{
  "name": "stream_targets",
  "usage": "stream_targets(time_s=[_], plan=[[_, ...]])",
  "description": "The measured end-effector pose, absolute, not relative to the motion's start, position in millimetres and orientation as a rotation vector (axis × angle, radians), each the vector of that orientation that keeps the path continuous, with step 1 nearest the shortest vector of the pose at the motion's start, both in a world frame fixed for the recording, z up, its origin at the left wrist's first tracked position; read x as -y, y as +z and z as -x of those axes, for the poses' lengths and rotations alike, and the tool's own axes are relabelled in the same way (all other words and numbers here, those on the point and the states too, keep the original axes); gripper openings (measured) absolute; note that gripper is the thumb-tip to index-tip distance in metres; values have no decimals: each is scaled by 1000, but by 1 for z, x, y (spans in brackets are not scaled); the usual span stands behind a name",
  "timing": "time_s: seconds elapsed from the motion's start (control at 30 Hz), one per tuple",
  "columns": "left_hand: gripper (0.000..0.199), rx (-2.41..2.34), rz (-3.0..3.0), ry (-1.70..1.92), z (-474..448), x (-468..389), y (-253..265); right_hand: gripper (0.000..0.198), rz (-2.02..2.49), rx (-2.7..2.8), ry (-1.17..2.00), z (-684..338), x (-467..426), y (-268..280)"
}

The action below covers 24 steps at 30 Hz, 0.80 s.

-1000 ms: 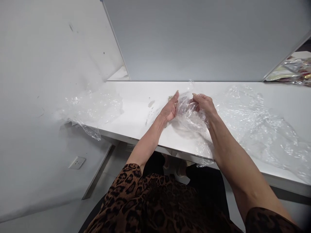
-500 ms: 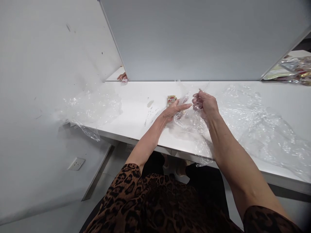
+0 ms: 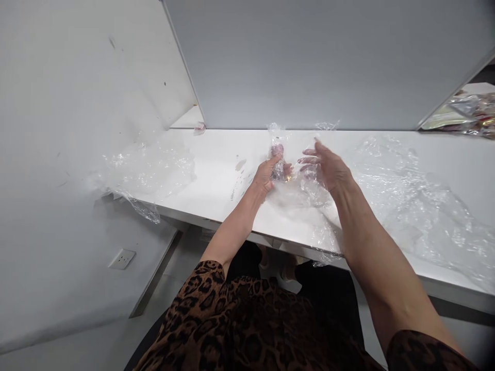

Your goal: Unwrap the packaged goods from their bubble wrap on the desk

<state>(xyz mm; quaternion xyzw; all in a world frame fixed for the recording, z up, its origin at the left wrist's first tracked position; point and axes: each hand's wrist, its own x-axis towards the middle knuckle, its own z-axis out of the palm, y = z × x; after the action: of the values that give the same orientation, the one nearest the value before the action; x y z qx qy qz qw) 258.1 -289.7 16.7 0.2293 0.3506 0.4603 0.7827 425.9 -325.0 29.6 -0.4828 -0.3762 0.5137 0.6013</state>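
My left hand [image 3: 266,172] is closed on a clear plastic bag [image 3: 277,135], thumb on top and the film bunched in its grip. A small golden glint shows beside the fingers; what lies inside the bag is hard to make out. To the right, my right hand [image 3: 328,167] has its fingers spread and pointing left. Thin clear film lies around and below those fingers, and I cannot tell whether they touch it. Between my wrists, more loose film [image 3: 325,237] trails over the front edge of the white table [image 3: 216,206].
Crumpled clear plastic [image 3: 150,165] lies at the table's left end, with a larger spread of clear bags [image 3: 417,206] on the right. A grey panel [image 3: 301,67] rises behind the table. Shiny packages [image 3: 472,111] show past its right edge. A wall socket [image 3: 122,259] is at lower left.
My left hand has turned upward around the bag, and the small printed packet beside it is out of sight. My right fingers have spread apart. Another person's hand behind the panel's left edge has gone.
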Motion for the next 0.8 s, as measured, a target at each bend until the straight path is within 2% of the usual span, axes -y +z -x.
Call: stream_targets(time_s=[0.07, 0.17, 0.33, 0.5, 0.63, 0.8], plan=[[16, -782, -530, 1025, -258, 290, 16, 51, 1185, 985, 1247, -418, 331, 31], [25, -776, -530, 1061, -258, 291, 16, 44, 1221, 1005, 1173, -414, 334, 29], [13, -754, -495, 1116, -256, 290, 15, 38, 1064, 917, 948, -424, 327, 27], [9, -686, -494, 1078, -256, 291, 18, 37, 1011, 921, 1027, -427, 329, 29], [11, -674, -527, 1040, -259, 295, 20, 33, 1068, 987, 1122, -421, 332, 30], [26, -676, -532, 923, -261, 297, 22, 27, 972, 902, 982, -423, 329, 33]])
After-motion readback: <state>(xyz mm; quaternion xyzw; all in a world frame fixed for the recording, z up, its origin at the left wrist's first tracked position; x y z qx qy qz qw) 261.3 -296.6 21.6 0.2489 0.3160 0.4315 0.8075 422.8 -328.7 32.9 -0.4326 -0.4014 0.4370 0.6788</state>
